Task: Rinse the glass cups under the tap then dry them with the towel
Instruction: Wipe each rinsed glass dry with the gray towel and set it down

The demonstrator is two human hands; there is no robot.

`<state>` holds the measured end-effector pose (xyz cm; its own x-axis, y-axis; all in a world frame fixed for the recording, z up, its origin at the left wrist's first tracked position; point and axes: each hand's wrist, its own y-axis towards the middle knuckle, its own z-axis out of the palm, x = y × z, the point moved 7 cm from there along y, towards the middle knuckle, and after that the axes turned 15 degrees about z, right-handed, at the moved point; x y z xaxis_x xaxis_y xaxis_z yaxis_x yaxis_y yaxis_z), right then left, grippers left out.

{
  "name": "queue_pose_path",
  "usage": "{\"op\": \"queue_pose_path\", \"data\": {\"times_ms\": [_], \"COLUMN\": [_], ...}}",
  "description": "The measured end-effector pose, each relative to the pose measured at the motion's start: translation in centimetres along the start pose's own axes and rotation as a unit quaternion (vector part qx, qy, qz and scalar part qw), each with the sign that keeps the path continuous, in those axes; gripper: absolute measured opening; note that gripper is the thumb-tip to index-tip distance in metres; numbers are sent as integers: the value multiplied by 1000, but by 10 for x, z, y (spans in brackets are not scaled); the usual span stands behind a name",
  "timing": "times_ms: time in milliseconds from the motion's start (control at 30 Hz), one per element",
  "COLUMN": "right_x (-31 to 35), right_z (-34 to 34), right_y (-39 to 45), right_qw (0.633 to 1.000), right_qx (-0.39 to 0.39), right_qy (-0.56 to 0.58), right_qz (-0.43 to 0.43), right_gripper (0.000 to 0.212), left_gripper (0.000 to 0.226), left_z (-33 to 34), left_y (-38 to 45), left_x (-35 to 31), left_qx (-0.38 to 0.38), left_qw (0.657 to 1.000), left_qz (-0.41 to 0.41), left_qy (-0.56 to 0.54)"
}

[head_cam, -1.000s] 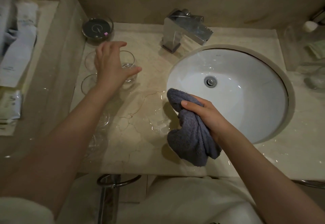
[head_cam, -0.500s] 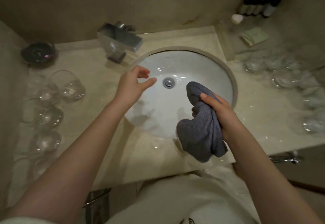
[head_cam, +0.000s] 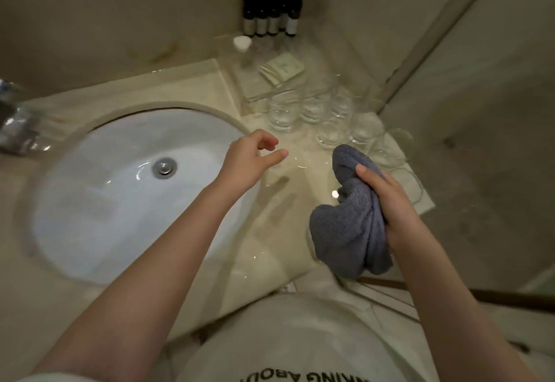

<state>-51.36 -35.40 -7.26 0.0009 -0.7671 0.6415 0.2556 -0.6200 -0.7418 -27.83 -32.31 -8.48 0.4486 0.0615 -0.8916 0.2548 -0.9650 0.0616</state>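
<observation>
Several clear glass cups (head_cam: 327, 117) stand grouped on the marble counter to the right of the white round sink (head_cam: 120, 201). My left hand (head_cam: 249, 159) hovers over the sink's right rim, just short of the cups, fingers loosely curled and holding nothing. A bunched blue-grey towel (head_cam: 351, 225) hangs over the counter's front right edge, gripped by my right hand (head_cam: 390, 201). The chrome tap (head_cam: 15, 123) shows blurred at the far left edge.
A row of small dark bottles (head_cam: 273, 18) lines the back wall. A white cap (head_cam: 241, 42) and folded packets (head_cam: 280, 66) lie behind the cups. A glass shower wall (head_cam: 420, 60) closes off the right. The counter surface (head_cam: 288, 207) is wet near the hands.
The view swung right, from the left-side cups to those right of the sink. My left hand let go of a left-side cup and crossed over the basin. The towel stayed in my right hand.
</observation>
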Motion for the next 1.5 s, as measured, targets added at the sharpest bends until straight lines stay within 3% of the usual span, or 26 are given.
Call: {"op": "queue_pose_path", "data": {"times_ms": [300, 567, 633, 767, 1033, 1167, 1267, 1367, 1500], "right_x": [19, 34, 35, 36, 33, 33, 38, 42, 37], "right_z": [-48, -39, -41, -45, -40, -24, -9, 17, 53], "right_y": [12, 22, 24, 24, 24, 22, 20, 8, -6], "right_qw": [999, 999, 999, 999, 998, 998, 993, 964, 939], "right_qx": [2, 45, 45, 44, 52, 68, 56, 57, 79], "right_qy": [34, 1, 2, 7, -2, -7, -53, -151, -185], "right_qz": [4, 28, 29, 31, 26, 8, -88, -212, -278], "right_gripper": [24, 45, 43, 21, 11, 9, 18, 31, 34], "left_gripper": [34, 46, 40, 25, 10, 11, 18, 14, 22], "left_z": [67, 93, 95, 97, 85, 59, 39, 19, -1], "left_y": [44, 69, 76, 88, 78, 52, 27, 9, -7], "left_x": [-21, -25, -27, -26, -22, -21, -12, -13, -29], "left_qx": [70, 135, 126, 93, 65, 42, 26, -5, -82], "left_qw": [997, 981, 977, 974, 986, 996, 998, 987, 960], "left_qz": [1, 22, 33, 57, 101, 72, 2, -28, -46], "left_qy": [19, 135, 170, 200, 116, 36, -61, -160, -265]}}
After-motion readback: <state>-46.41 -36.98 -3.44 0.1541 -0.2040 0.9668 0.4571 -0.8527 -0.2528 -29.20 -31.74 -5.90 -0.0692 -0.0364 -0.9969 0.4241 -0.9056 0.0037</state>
